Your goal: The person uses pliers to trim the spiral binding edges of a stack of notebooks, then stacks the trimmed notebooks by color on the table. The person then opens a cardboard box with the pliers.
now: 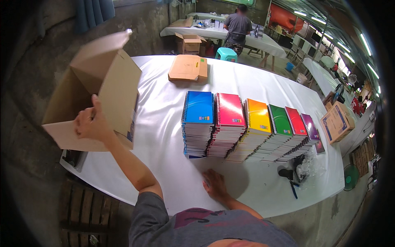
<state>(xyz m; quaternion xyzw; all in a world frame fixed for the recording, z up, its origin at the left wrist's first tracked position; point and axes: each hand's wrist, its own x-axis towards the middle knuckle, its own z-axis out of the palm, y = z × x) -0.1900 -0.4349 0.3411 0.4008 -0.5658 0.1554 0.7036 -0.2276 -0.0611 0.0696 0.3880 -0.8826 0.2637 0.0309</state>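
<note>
- Cardboard, plain brown: the open box that my left hand holds up at the left end of the white table; my fingers are closed on its lower front edge, the thumb showing and the rest hidden behind the flap; its opening faces away from me, so I cannot see inside
- My right hand lies flat and spread on the table just in front of the notebook stacks, holding nothing; my chest cuts off that forearm
- Six stacks of spiral notebooks stand touching in a row: blue, pink, yellow, green, red, purple covers, each with a small label too blurred to read
- A flat folded carton lies at the far side of the table; another printed box sits beyond the right end
- Dark tools and clear plastic wrap near the right corner are hard to make out
</note>
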